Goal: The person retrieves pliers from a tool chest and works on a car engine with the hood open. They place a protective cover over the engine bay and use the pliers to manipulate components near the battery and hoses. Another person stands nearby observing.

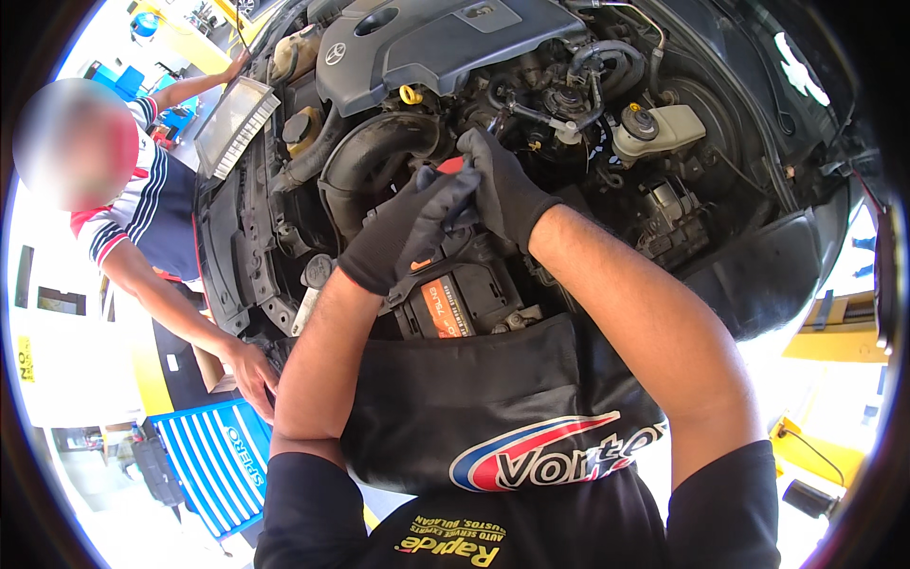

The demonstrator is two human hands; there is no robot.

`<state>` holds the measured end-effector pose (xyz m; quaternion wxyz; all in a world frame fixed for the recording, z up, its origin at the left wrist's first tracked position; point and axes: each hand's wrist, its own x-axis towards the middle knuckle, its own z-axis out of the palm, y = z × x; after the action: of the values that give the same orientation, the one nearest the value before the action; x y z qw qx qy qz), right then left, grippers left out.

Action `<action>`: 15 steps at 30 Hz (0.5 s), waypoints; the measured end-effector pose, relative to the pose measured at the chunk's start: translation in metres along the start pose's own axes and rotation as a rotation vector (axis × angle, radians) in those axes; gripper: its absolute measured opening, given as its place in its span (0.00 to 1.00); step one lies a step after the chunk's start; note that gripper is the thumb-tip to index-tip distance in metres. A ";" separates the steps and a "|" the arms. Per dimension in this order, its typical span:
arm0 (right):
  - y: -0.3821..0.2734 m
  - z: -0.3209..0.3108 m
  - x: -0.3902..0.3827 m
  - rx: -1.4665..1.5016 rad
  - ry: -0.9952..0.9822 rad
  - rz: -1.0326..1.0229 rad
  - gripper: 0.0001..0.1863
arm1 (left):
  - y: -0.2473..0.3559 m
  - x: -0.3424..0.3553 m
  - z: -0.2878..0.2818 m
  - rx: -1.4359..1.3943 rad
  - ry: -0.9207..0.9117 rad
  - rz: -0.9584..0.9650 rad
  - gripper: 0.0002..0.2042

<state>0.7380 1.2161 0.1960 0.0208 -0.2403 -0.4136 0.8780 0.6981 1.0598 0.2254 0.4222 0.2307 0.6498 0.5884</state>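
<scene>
Leaning over the engine bay, the person's gloved left hand and right hand both clench a red-handled tool, just at 12 o'clock of the battery. It looks stiff, light; the handle is best to hold.

Strong daylight floods in from the left and lower right, washing the floor to near white. The engine bay sits in shade, its deep parts dark. Fisheye bending curves the edges, a black rim rings the view, and the centre is sharp.
</scene>
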 end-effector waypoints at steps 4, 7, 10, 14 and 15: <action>0.001 0.007 0.005 -0.266 0.094 0.029 0.17 | -0.005 0.001 -0.011 -0.303 -0.060 -0.134 0.19; 0.003 0.002 0.008 -0.297 0.044 -0.010 0.23 | -0.011 0.000 -0.007 -0.410 -0.193 -0.191 0.19; 0.004 -0.007 0.010 -0.366 0.112 -0.031 0.20 | -0.007 -0.001 0.005 -0.250 -0.001 -0.282 0.20; 0.007 -0.014 0.011 0.045 -0.055 -0.043 0.19 | 0.006 0.001 0.017 0.100 0.131 0.014 0.19; 0.007 -0.014 0.014 -0.091 -0.007 -0.110 0.19 | 0.009 0.001 0.014 -0.006 0.097 -0.061 0.19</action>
<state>0.7332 1.2246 0.1771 0.0567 -0.2148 -0.4658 0.8566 0.7074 1.0704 0.2340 0.4088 0.1808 0.6743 0.5878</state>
